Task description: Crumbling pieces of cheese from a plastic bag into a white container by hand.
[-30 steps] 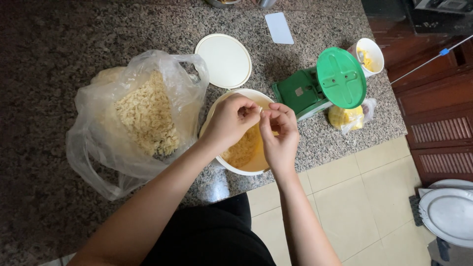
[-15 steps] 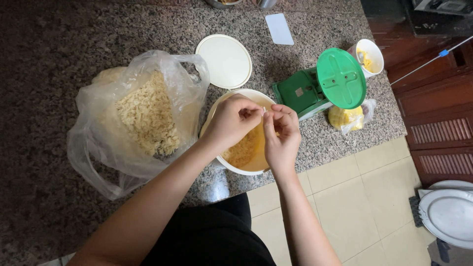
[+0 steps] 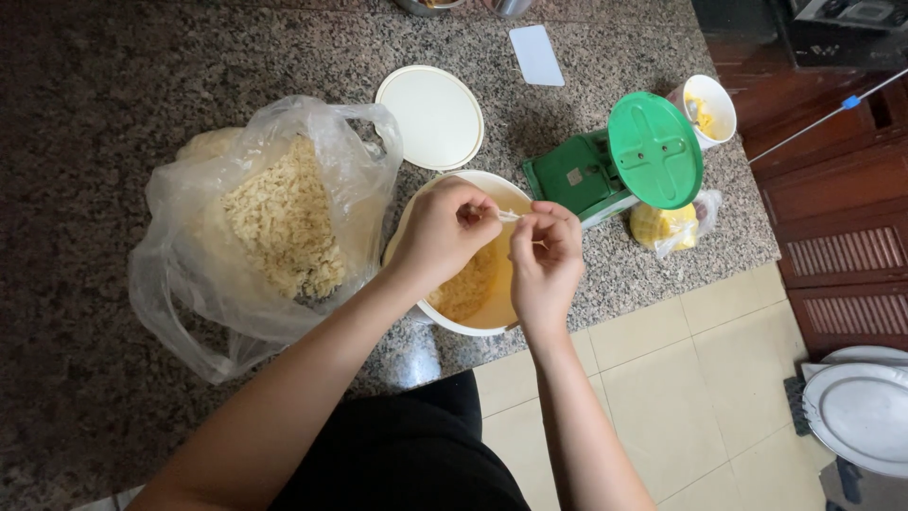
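Observation:
Both hands hover over a cream plastic bowl (image 3: 492, 322) on the granite counter; yellowish food lies inside it. My left hand (image 3: 443, 232) and my right hand (image 3: 546, 257) pinch the two ends of one small pale strip (image 3: 510, 217) between their fingertips. To the left of the bowl, a clear plastic bag (image 3: 255, 227) lies open, full of pale crumbly noodle-like pieces. The bowl's round cream lid (image 3: 428, 116) rests flat behind it.
A green kitchen scale (image 3: 624, 166) with a round pan stands right of the bowl. Beside it sit a white cup (image 3: 706, 109) and a small bag of yellow stuff (image 3: 664, 225). A white card (image 3: 536, 55) lies at the back. Tiled floor and a white plate (image 3: 861, 407) are lower right.
My fingers have shifted slightly on the small strip over the bowl. Everything on the counter stays where it was.

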